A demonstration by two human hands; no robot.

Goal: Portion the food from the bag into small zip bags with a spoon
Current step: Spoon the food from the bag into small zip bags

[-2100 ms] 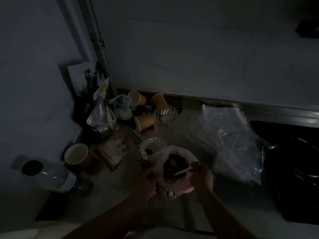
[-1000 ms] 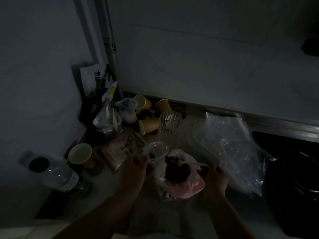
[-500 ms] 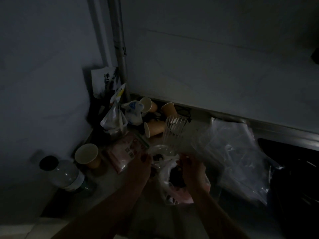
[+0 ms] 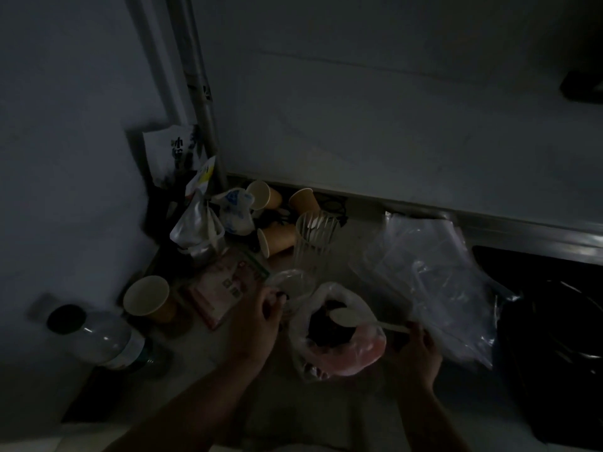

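Note:
The scene is very dim. A pinkish plastic food bag (image 4: pixel 339 350) stands open on the counter with dark food (image 4: pixel 324 327) inside. A pale spoon (image 4: pixel 346 316) lies across its mouth, bowl over the food. My right hand (image 4: pixel 414 350) pinches the spoon's handle at the bag's right side. My left hand (image 4: pixel 257 318) holds the rim of a small clear zip bag (image 4: pixel 292 285) just left of the food bag, keeping its mouth open.
A pile of clear plastic bags (image 4: pixel 434 275) lies to the right, beside a dark stove (image 4: pixel 554 327). Paper cups (image 4: pixel 146 298), a ribbed clear cup (image 4: pixel 315 236), a pink packet (image 4: pixel 225 288), tied bags and a bottle (image 4: pixel 94 340) crowd the left corner.
My right hand has moved from over the zip bag back to the right side of the food bag, and the spoon now lies over the food. My left hand stays on the zip bag.

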